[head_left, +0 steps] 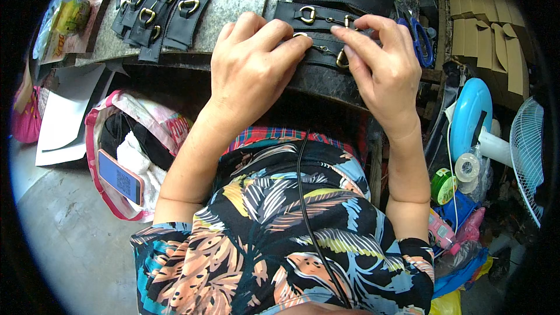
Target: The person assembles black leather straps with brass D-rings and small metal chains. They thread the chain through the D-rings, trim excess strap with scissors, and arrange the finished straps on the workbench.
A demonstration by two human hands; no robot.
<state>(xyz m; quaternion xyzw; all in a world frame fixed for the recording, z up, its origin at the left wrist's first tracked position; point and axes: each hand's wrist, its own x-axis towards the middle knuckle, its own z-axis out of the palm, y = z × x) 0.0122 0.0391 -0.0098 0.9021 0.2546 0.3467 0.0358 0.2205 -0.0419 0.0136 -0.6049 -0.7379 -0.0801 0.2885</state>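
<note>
My left hand (254,61) and my right hand (379,61) rest on a black leather strap (324,51) at the near edge of the worktable. Both pinch a small brass buckle with a thin chain (326,49) between their fingertips. Just behind it lies a second black strap (326,16) with a brass ring. At the far left of the table a row of several finished black straps with brass buckles (166,9) lies fanned out.
Blue-handled scissors (421,41) lie right of my right hand. Cardboard pieces (490,41), a blue fan (475,116), tape rolls (466,167) and clutter crowd the right side. An open pink bag (125,151) holding a phone (119,176) stands on the floor at left.
</note>
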